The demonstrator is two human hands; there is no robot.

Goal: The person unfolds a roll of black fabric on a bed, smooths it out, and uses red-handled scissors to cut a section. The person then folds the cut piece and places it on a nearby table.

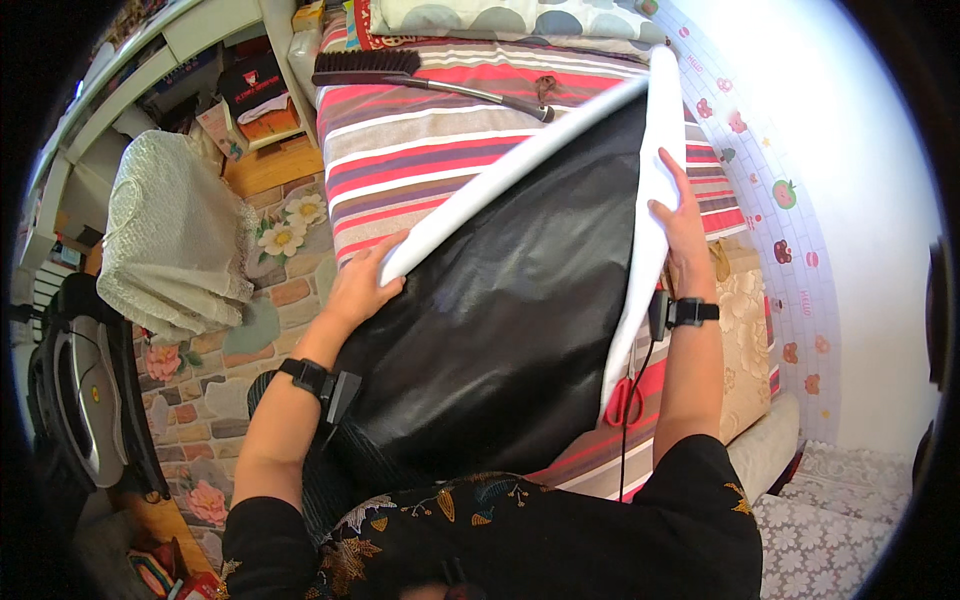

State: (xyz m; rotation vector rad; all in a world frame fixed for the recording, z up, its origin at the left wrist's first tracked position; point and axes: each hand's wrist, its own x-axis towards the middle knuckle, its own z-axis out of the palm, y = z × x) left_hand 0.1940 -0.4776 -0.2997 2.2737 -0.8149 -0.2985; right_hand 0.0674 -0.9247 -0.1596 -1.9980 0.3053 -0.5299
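Note:
A large sheet of black leather-like material (510,285) with a white underside lies across the bed in front of me and over my lap. Its left and right edges are rolled inward, showing white, and meet in a point at the far end. My left hand (365,283) grips the left rolled edge near its lower end, thumb on the black face. On the right, my right hand (679,214) rests against the white roll, thumb and fingers spread around it. Red-handled scissors (625,403) lie partly hidden beside the sheet's lower right edge.
A bed brush (367,67) with dark bristles lies on the striped bedspread (420,172). Pillows (517,22) are at the far end. A lace-covered object (169,232) stands left on the patterned floor. The wall (862,187) bounds the right side.

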